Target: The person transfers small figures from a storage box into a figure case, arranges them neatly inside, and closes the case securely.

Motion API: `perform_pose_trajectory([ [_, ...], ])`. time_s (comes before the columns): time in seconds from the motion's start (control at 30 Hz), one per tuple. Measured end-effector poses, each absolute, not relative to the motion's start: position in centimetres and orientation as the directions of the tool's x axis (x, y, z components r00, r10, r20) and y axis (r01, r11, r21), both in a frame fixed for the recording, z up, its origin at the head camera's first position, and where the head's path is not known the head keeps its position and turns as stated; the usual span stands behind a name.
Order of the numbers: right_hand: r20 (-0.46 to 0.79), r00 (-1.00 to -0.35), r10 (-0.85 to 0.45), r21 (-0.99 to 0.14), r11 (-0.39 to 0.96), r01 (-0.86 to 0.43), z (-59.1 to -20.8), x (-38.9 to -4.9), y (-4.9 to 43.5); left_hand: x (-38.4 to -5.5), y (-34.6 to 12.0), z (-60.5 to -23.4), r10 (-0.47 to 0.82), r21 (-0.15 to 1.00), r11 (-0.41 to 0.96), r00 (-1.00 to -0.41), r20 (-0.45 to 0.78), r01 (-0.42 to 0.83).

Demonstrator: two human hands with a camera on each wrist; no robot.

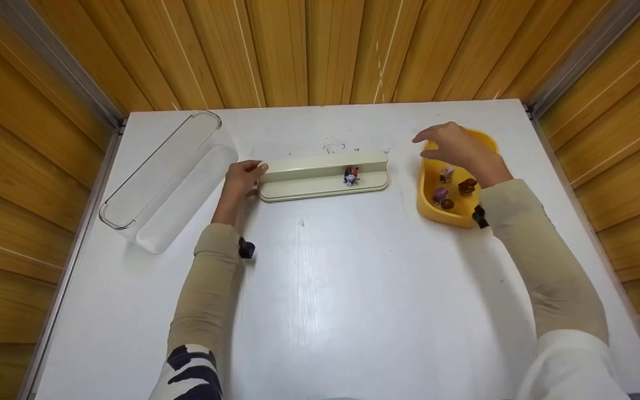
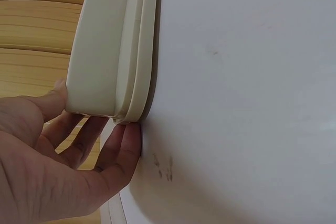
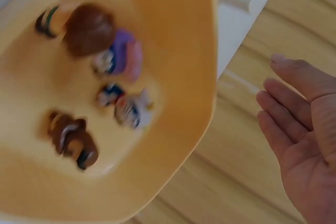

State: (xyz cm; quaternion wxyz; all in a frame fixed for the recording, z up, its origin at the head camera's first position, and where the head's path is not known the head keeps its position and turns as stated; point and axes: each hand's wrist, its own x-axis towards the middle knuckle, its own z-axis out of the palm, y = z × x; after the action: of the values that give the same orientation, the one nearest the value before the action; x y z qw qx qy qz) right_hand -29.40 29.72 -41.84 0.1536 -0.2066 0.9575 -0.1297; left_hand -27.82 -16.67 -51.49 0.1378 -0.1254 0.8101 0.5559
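Note:
My left hand (image 1: 242, 179) grips the left end of a long cream tray (image 1: 298, 190) with a raised back. In the left wrist view the thumb lies on the tray's back wall and the fingers (image 2: 123, 158) bend round its end. A small dark-and-white figurine (image 1: 351, 176) stands toward the tray's right end. Over the far part of a yellow basket (image 1: 428, 204) hovers my right hand (image 1: 456, 147), its fingers apart and holding nothing. Several small figurines lie in the basket, among them a brown one (image 3: 73, 139) and a purple one (image 3: 123, 56).
A clear, long plastic bin (image 1: 159, 186) lies slantwise at the left of the white table (image 1: 320, 300). Wood-patterned walls (image 1: 331, 53) close off the back and both sides. Dark smudges mark the tabletop behind the tray.

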Motion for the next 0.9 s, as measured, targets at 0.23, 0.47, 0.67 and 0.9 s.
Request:
perform_pose_trajectory([
  [0.23, -0.337, -0.864, -0.374, -0.295, 0.913, -0.280, -42.3, -29.2, 33.9, -27.7, -16.7, -51.4, -0.052, 0.863, 0.355, -0.929, -0.365, -0.359],
  [0.47, -0.387, -0.858, -0.339, -0.337, 0.918, -0.211, -43.4, -29.2, 36.3, -27.7, -16.6, -51.3, -0.053, 0.871, 0.318, -0.925, -0.377, -0.374],
  [0.67, -0.419, -0.849, -0.320, -0.382, 0.911, -0.155, -45.0, -29.1, 37.1, -27.8, -16.6, -51.4, -0.048, 0.865, 0.334, -0.923, -0.382, -0.375],
  [0.9, -0.422, -0.845, -0.327, -0.422, 0.896, -0.136, -45.9, -29.3, 37.2, -27.6, -16.7, -51.2, -0.042, 0.873, 0.317, -0.925, -0.377, -0.370],
])
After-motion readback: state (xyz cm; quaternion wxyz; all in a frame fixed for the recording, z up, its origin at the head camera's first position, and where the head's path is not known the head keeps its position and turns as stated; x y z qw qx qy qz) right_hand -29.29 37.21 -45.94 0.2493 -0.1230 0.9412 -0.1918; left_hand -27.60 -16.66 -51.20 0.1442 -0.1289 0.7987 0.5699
